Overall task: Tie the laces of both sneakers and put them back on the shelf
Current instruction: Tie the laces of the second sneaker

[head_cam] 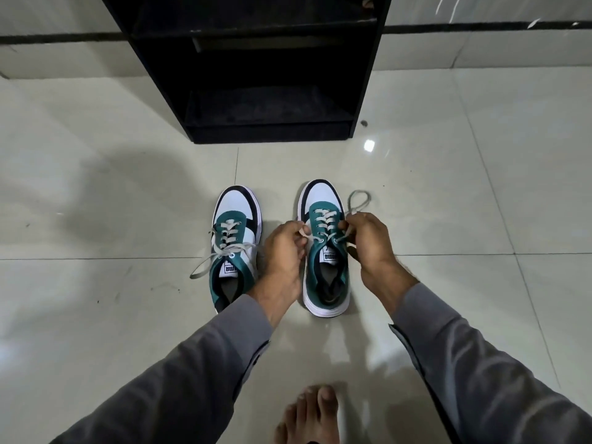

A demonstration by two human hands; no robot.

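Two teal-and-white sneakers stand side by side on the pale tiled floor [96, 193], toes pointing toward the black shelf [272, 100] that stands a little beyond them. The right sneaker [325, 251] sits between the person's two hands, its laces [358, 200] drawn up out of the top eyelets. The left hand [285, 251] is against the shoe's inner side, its fingers [299, 230] pinched together on one lace end. The right hand [368, 241] is against the outer side, fingers [347, 224] closed on the other lace — a grey loop rises above the knuckles and hangs out past the toe.

The left sneaker [235, 248] is just beside the left hand, apart from it, its laces loose: one strand trails off over the tile to the left. The left wrist covers part of that shoe's heel, so whether it touches is hard to say.

Grey sleeves [192, 379] come in from below, and a bare foot [310, 415] rests on the tile near the bottom edge, well behind the shoes. The shelf's lower compartments are dark — nothing can be made out in them.
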